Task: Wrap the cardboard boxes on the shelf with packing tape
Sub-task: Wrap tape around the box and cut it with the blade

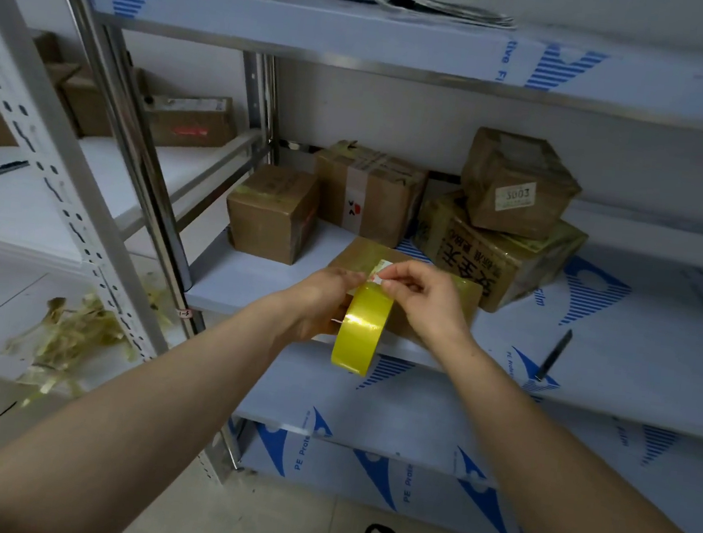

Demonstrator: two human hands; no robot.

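Head view: both bare forearms reach in from 6 o'clock toward the middle shelf.

Left hand grips the yellow tape roll. Its fingers curl round the far side of the roll and are mostly hidden. The roll is on edge, held just above the shelf's front lip.

Right hand has thumb and forefinger pinched together on the loose tape end at the roll's 12 o'clock. The other fingers are loosely curled.

Flat cardboard box lies on the shelf right behind the hands, partly covered by them, with a glossy top and a small label.

At 11 o'clock of the roll is a small box, and a taller banded box stands behind it. At 1 o'clock is a big box with black characters, and a tilted box sits on top of it.

Dark pen-like tool lies on the shelf at 3 o'clock, well apart.

Tangle of yellowish tape scraps lies on the floor at 9 o'clock, by the neighbouring rack.
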